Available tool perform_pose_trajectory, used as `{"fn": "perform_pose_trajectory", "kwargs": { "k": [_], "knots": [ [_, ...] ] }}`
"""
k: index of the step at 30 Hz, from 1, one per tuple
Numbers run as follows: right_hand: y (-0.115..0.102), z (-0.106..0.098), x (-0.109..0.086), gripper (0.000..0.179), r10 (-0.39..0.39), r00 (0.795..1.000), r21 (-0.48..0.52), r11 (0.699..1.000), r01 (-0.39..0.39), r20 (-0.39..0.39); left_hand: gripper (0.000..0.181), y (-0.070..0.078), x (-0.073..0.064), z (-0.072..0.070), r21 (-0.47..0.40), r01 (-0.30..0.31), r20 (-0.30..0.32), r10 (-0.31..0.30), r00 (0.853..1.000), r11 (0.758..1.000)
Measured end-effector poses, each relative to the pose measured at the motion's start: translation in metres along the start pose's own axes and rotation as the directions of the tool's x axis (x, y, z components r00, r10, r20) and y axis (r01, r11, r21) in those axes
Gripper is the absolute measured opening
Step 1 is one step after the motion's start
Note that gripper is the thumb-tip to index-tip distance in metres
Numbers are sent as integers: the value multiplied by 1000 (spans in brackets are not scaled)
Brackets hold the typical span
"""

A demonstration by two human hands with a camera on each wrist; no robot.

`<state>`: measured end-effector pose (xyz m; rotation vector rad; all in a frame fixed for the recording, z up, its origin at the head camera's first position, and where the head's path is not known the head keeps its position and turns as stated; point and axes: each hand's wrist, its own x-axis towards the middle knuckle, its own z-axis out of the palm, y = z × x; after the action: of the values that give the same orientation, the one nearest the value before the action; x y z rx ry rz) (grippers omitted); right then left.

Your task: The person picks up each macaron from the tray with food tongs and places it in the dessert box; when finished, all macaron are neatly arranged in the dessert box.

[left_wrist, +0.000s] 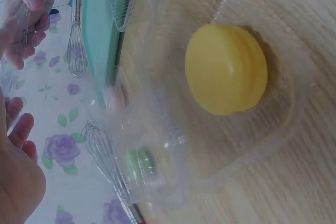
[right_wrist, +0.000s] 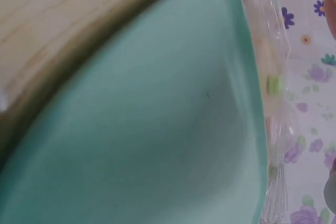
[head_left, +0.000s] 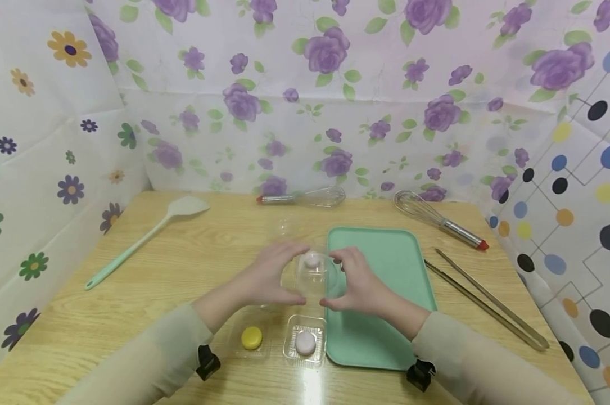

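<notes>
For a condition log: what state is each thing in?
Left hand: fingers curved, gripping the clear plastic piece
Right hand: fingers curved, gripping its other side
Clear plastic piece: held between both hands
Yellow macaron: in its container; lid unclear
Nearer pale macaron: in its container
Green macaron: seen through clear packaging
Tongs: lying, arms apart
Tray: lying flat
Left whisk: lying
Right whisk: lying
Spatula: lying

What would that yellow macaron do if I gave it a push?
The yellow macaron lies flat, so it would probably slide rather than roll. Its smooth, slightly shiny top may feel slippery. The raised sides of the clear box would likely stop it.
</notes>
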<state>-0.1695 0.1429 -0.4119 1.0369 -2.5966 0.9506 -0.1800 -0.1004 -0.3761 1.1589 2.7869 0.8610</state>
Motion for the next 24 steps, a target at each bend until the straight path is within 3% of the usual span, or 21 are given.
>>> {"fn": "perform_pose_trajectory", "kwargs": {
  "k": [6, 13, 18, 24],
  "knots": [
    [-6, -1, -8, 92, 5, 996, 91, 996, -13, 89, 83, 4, -7, 3, -33, 39, 55, -37, 998, 999],
    [-14, 0, -20, 88, 57, 979, 195, 976, -96, 195, 82, 8, -20, 9, -101, 81, 103, -70, 992, 992],
    [-21, 7, -26, 84, 52, 978, 148, 985, -83, 200, 85, 11, -30, 14, -117, 105, 146, -87, 985, 988],
    [-25, 22, -37, 86, 34, 982, 19, 999, -38, 186, 89, 9, -43, 26, -28, 74, 223, -66, 973, 997]
  ]
}}
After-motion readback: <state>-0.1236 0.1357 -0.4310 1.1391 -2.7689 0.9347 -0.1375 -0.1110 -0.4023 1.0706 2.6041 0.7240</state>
